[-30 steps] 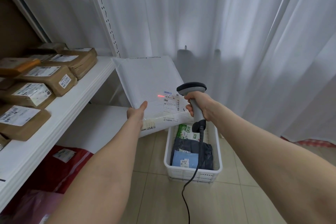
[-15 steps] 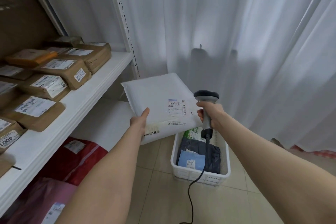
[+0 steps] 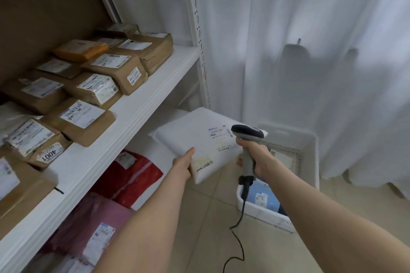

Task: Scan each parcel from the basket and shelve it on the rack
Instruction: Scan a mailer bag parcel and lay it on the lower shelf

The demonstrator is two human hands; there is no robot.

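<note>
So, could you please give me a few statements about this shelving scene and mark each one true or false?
1. The left hand grips the white parcel by a near corner. True.
2. The right hand holds a roll of tape. False: it grips the scanner.
3. The basket stands on the floor. True.
4. The red parcel lies on the upper shelf. False: it lies on the lower shelf; brown parcels lie on the upper one.
5. The basket is empty. False: a blue parcel lies in it.
</note>
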